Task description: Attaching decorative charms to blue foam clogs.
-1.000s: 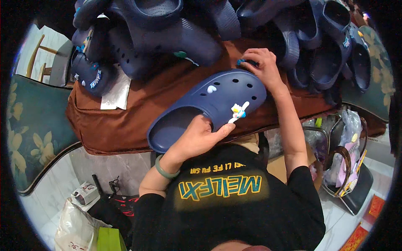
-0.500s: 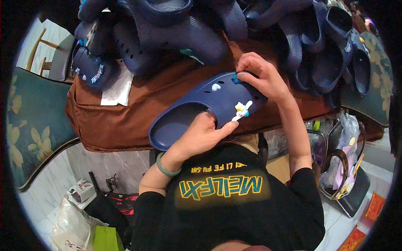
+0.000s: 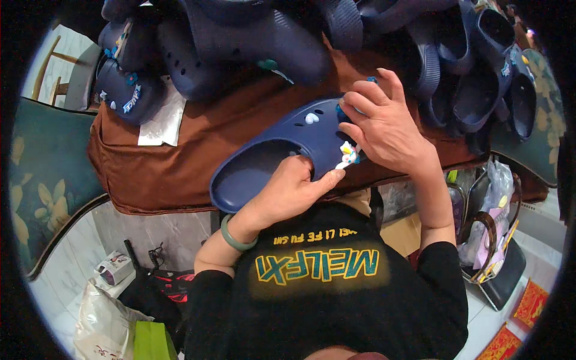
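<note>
A navy clog [image 3: 252, 171] lies tilted in front of me, its open heel toward the lower left. My left hand [image 3: 300, 183] grips it, fingers inside the opening and thumb on the upper. Under that thumb is a white cartoon-figure shoe charm [image 3: 348, 154]; a white heart charm [image 3: 311, 118] sits farther up. My right hand [image 3: 384, 123] curls over the toe, its thumb and fingers around a blue shoe charm [image 3: 341, 111], mostly covered. Another small blue piece [image 3: 372, 79] shows between its raised fingers; what it is I cannot make out.
Several navy clogs [image 3: 252, 51] are heaped along the back of the brown-covered surface [image 3: 156, 180]. A decorated clog [image 3: 129, 93] rests at the left beside a white paper [image 3: 163, 120]. Bags [image 3: 102, 318] stand on the floor lower left, a basket [image 3: 489, 246] at the right.
My right hand has shifted right and down a little, turning so its back shows, with fingers raised and a second blue piece now visible. My left hand keeps hold of the clog.
</note>
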{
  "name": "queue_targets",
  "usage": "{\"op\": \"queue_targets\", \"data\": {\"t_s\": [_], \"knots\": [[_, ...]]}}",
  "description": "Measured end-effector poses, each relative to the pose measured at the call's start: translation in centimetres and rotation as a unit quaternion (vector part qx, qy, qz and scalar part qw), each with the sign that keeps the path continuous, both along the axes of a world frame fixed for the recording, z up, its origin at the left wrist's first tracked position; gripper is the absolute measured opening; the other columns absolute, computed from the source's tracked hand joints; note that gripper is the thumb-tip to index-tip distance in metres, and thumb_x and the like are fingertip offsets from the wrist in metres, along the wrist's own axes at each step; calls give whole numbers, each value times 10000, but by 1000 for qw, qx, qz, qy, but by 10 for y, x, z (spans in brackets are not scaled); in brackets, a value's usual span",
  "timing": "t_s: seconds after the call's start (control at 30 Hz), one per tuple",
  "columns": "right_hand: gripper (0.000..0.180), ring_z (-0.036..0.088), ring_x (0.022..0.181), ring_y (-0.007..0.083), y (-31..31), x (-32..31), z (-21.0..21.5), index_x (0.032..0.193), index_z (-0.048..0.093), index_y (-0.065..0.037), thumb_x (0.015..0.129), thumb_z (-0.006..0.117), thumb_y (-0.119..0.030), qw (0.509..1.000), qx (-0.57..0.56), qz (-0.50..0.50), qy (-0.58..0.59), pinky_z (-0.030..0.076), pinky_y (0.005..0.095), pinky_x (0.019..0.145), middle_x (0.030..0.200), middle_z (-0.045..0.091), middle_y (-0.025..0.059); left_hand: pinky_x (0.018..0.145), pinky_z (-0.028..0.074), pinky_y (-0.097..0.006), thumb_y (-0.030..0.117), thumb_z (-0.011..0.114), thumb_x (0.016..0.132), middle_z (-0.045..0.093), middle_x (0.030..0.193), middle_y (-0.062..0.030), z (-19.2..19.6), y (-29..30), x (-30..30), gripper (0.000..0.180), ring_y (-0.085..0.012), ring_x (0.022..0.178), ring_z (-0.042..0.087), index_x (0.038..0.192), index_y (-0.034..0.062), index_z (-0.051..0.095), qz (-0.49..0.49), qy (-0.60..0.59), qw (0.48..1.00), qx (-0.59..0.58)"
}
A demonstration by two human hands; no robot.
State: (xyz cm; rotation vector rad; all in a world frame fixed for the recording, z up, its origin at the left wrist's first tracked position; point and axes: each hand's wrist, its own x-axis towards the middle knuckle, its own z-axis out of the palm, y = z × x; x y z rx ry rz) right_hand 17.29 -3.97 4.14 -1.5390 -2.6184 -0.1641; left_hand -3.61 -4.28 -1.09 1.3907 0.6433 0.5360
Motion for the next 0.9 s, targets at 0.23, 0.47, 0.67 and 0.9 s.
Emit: {"op": "queue_targets", "data": {"t_s": [0.23,0.47,0.67,0.9], "knots": [[195,534,1005,224,12,30,-14,994,687,-81,881,577,-195,986,-59,29,152,296,438,1022,971,566,64,667,468,-332,229,608,888,637,794,-132,2,-1,-2,307,-180,692,566,1056,-29,605,4,12,1000,0],[229,582,818,203,18,82,-74,1106,653,-49,881,620,-71,871,-33,-256,418,484,283,718,1037,572,101,881,442,-315,167,615,889,642,1063,-99,10,-4,-1,327,-153,950,558,1144,-34,579,-5,-49,997,-60],[243,602,870,306,15,71,-97,1081,647,-109,841,676,-137,921,24,-234,311,501,365,748,1019,556,136,887,440,-312,150,626,887,636,1072,-83,13,-4,-2,325,-142,968,550,1148,-36,576,-6,-28,996,-81],[138,605,837,244,-2,71,-93,1021,646,-46,896,601,-84,850,45,-263,454,487,307,723,979,566,118,871,441,-303,153,636,887,635,1064,-66,15,0,3,314,-126,945,542,1132,-35,583,6,-42,997,-66]]}}
